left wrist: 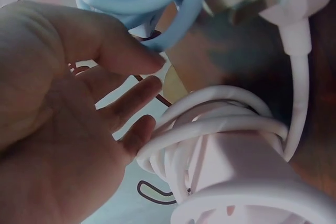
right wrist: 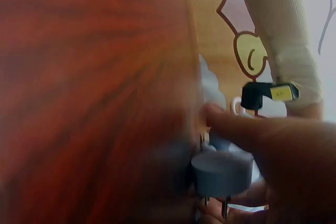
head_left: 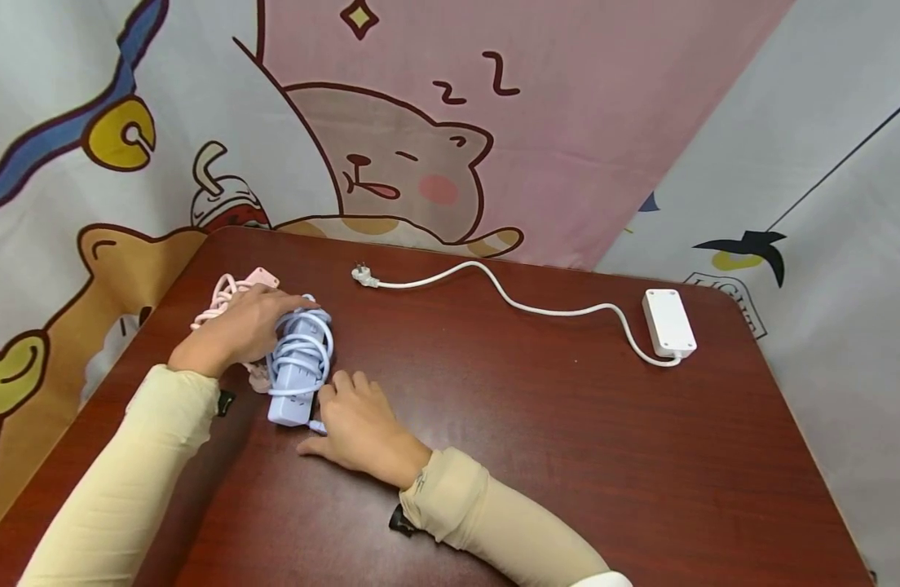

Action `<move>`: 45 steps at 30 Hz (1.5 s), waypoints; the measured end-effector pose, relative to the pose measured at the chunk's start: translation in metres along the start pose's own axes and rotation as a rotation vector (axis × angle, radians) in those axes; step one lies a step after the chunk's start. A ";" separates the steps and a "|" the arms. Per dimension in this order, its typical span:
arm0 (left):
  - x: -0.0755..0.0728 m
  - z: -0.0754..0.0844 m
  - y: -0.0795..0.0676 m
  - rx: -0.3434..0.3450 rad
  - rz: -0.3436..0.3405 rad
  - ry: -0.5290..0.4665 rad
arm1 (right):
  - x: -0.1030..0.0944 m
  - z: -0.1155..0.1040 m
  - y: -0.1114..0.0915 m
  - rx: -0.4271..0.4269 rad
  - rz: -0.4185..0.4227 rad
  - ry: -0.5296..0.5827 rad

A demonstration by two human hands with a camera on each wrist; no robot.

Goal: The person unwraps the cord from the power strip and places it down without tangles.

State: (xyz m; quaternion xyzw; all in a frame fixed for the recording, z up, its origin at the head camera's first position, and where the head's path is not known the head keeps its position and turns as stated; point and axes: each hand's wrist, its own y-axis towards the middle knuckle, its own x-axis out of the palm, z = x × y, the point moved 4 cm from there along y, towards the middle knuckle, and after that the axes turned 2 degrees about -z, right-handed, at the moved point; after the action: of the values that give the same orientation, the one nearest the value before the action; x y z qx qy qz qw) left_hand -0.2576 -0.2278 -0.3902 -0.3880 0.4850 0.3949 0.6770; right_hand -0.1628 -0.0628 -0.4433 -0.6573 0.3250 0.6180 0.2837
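Note:
A light-blue power strip with its cord wound round it lies on the left part of the table. My left hand is at its far left side, a finger reaching over the cord coils. In the left wrist view the thumb tip is right at a blue cord loop, other fingers loosely bent. A pink power strip, also wrapped in its cord, is partly hidden beneath that hand. My right hand is beside the blue strip's near end, thumb and fingers spread around the blue plug.
A white power strip lies at the far right, its cord stretched in waves toward a white plug near the back edge. A cartoon-printed curtain hangs behind the brown table.

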 end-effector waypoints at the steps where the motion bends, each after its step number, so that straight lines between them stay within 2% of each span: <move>1: 0.000 0.000 0.000 0.000 -0.004 0.001 | 0.000 -0.001 0.000 -0.010 0.004 -0.008; 6: 0.000 0.001 0.001 -0.008 -0.019 0.012 | -0.001 0.001 0.000 -0.048 0.031 -0.009; 12: 0.002 0.005 0.002 0.004 -0.012 0.022 | -0.007 0.016 -0.002 -0.062 0.011 0.005; 19: 0.005 0.010 0.001 0.035 0.028 -0.019 | -0.013 0.040 -0.002 -0.076 -0.045 0.145; 26: 0.005 0.014 0.003 0.026 0.021 -0.041 | -0.018 0.070 -0.002 -0.105 -0.077 0.438; 29: 0.004 0.015 0.003 0.032 0.022 -0.059 | -0.022 0.084 -0.001 -0.121 -0.080 0.532; 37: 0.003 0.019 0.007 0.060 0.064 -0.083 | -0.038 0.111 -0.001 -0.129 -0.105 0.644; 41: -0.001 0.021 0.008 0.060 0.081 -0.133 | -0.047 0.121 -0.004 -0.124 -0.107 0.681; 45: -0.006 0.022 0.009 0.065 0.109 -0.188 | -0.055 0.132 -0.009 -0.091 -0.103 0.764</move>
State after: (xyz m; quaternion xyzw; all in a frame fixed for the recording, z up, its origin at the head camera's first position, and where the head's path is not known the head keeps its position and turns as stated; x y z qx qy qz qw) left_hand -0.2595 -0.2056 -0.3813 -0.3000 0.4522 0.4498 0.7093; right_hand -0.2397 0.0491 -0.3983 -0.8676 0.3460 0.3272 0.1433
